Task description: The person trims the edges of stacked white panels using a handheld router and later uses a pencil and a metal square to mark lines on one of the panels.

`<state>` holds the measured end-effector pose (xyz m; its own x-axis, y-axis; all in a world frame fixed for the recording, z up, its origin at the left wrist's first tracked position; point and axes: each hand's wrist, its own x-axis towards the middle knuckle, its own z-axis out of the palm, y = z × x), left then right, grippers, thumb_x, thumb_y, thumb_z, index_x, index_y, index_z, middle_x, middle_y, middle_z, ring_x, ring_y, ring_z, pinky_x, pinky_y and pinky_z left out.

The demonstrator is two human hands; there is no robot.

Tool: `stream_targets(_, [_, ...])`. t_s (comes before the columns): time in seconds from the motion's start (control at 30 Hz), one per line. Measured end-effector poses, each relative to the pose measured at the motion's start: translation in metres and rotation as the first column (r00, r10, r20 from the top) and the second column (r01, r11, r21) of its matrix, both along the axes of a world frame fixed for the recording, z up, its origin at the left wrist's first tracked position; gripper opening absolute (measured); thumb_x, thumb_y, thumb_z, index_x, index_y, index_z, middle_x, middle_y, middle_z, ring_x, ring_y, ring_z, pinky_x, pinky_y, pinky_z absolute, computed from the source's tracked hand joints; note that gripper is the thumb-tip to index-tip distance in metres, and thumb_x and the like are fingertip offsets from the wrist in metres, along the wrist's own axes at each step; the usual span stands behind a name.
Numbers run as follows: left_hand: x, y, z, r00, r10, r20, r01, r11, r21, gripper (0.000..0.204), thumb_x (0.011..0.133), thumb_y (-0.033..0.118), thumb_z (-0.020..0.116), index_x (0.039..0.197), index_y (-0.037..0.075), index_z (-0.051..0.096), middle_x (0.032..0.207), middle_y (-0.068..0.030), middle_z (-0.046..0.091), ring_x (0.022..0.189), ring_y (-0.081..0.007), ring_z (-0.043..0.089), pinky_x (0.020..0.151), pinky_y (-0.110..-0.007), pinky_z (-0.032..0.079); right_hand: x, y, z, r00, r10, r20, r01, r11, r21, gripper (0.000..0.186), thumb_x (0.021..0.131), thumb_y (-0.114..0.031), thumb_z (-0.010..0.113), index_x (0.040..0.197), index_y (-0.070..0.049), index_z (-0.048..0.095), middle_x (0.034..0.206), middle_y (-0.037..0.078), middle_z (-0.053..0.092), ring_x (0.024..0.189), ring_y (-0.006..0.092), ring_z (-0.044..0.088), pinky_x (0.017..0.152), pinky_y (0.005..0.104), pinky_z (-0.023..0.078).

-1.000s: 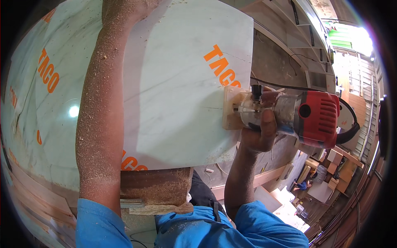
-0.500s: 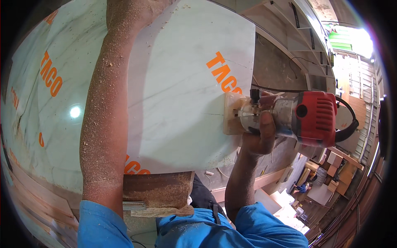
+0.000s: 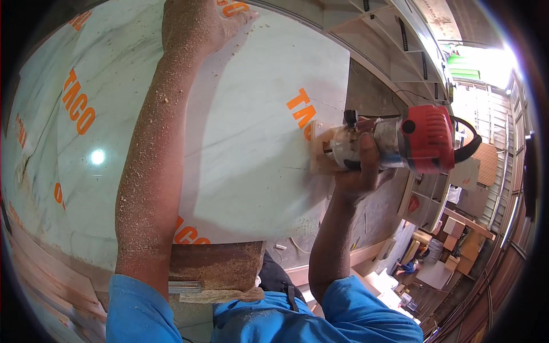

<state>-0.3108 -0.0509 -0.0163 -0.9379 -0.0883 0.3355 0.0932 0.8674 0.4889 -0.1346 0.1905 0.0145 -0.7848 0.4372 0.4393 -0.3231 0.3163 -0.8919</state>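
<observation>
A white, marble-veined panel point(image 3: 246, 166) with orange printing and scattered wood shavings fills the left and middle. My left hand point(image 3: 191, 28) lies on it near the top of the picture, thumb stretched out, other fingertips out of sight. My right hand point(image 3: 366, 174) is wrapped round a red-and-silver power router point(image 3: 429, 140) with a black cord loop. Its pale, see-through base point(image 3: 326, 151) rests against the panel near the right edge; the bit is not clearly visible. Wood dust coats my left forearm.
Under the panel's lower edge is a brown, dusty board point(image 3: 214, 257). White cabinet carcasses point(image 3: 389, 40) stand at upper right, a grey floor point(image 3: 372, 228) below the router. At lower right are boards and boxes point(image 3: 454, 240) and a distant person in blue point(image 3: 408, 266).
The router and my right hand have shifted upward in the picture and slightly left. My left hand has moved right, bringing more of its thumb side into view.
</observation>
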Motion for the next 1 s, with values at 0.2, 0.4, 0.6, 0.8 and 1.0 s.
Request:
stream_targets(0.2, [-0.001,0.001,0.001,0.999,0.014,0.048,-0.013,1.000,-0.009,0.045,0.076,0.037,0.088,0.093,-0.001,0.069,0.107,-0.0159,0.065,0.111,-0.0303,0.058,0.101,-0.042,0.045,-0.025,0.001,-0.005,0.998,-0.063,-0.008,0.064,0.998,0.027,0.029,0.084,-0.015,0.069,0.105,0.006,0.068,0.096,0.016,0.072,0.086,0.0214,0.069,0.079,0.0352,0.058])
stream_targets(0.4, [-0.001,0.000,0.001,1.000,0.012,0.021,-0.012,1.000,-0.007,0.048,0.077,0.037,0.088,0.099,-0.001,0.070,0.110,-0.0162,0.065,0.114,-0.0308,0.058,0.103,-0.041,0.045,-0.043,0.002,-0.006,0.997,-0.078,-0.022,0.079,0.996,0.048,0.029,0.083,-0.014,0.070,0.104,0.006,0.068,0.094,0.014,0.072,0.085,0.0201,0.069,0.081,0.0346,0.057])
stream_targets(0.6, [0.000,0.001,0.006,0.997,0.028,0.079,-0.028,1.000,-0.006,0.050,0.076,0.035,0.089,0.101,-0.003,0.069,0.111,-0.0170,0.065,0.114,-0.0315,0.058,0.102,-0.040,0.045,-0.050,0.001,-0.004,0.997,-0.060,-0.043,0.061,0.998,0.011,0.030,0.081,-0.012,0.072,0.105,0.005,0.067,0.092,0.012,0.071,0.082,0.0198,0.067,0.079,0.0337,0.055])
stream_targets(0.8, [-0.005,-0.001,-0.011,0.998,0.012,-0.058,-0.011,1.000,0.013,0.047,0.073,0.035,0.090,0.095,-0.001,0.070,0.105,-0.0166,0.067,0.107,-0.0306,0.061,0.099,-0.042,0.046,-0.057,0.015,-0.010,0.998,-0.045,-0.050,0.042,0.998,-0.055,0.049,0.076,-0.007,0.082,0.117,0.004,0.058,0.100,0.011,0.067,0.087,0.0187,0.066,0.083,0.0317,0.053])
stream_targets(1.0, [-0.012,-0.003,-0.036,0.993,-0.002,-0.115,-0.022,0.978,-0.208,0.071,0.079,0.064,0.077,0.113,0.002,0.072,0.107,-0.0094,0.067,0.104,-0.0262,0.064,0.097,-0.041,0.051,-0.062,0.011,-0.007,0.999,-0.041,-0.030,0.039,0.997,-0.073,0.052,0.076,-0.009,0.083,0.119,0.004,0.057,0.101,0.010,0.066,0.089,0.0183,0.066,0.084,0.0311,0.053])
